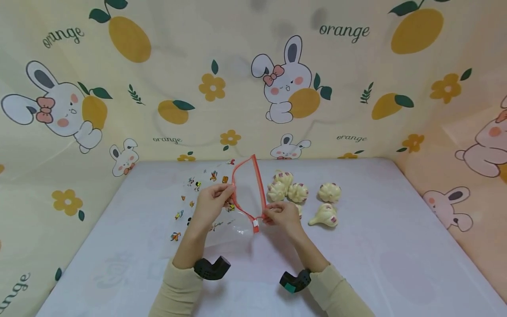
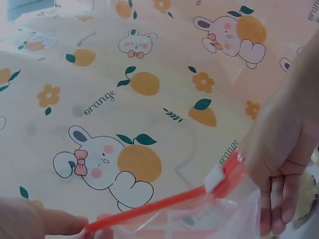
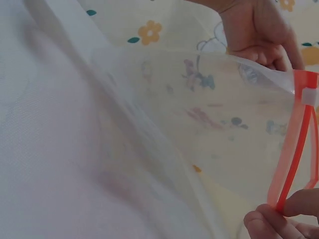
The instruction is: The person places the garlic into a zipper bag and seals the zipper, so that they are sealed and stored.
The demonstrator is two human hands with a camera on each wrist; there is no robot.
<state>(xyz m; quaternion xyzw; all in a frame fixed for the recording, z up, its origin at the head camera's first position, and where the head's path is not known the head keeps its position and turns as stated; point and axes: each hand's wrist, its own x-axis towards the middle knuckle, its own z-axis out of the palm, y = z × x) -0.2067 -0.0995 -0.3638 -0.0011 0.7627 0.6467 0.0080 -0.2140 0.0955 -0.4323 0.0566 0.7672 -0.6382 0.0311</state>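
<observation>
A clear plastic zipper bag (image 1: 237,226) with small cartoon prints hangs open-mouthed over the table, its red zip strips (image 1: 259,187) spread apart into a loop. My left hand (image 1: 214,200) pinches the left strip between thumb and fingers. On the opposite side, my right hand (image 1: 284,215) pinches the other strip near its front end. A white slider (image 1: 255,223) sits at the front corner of the zip, between the hands. In the right wrist view the right fingers (image 3: 271,224) grip the red strip, and the bag's printed side (image 3: 209,119) stretches toward the left hand (image 3: 261,37).
Several garlic bulbs (image 1: 298,192) lie behind and right of the right hand, one partly hidden by it. Two more, including a bulb with a stem (image 1: 325,215), lie farther right on the white tabletop (image 1: 376,246). A printed cloth (image 1: 237,44) hangs behind the table.
</observation>
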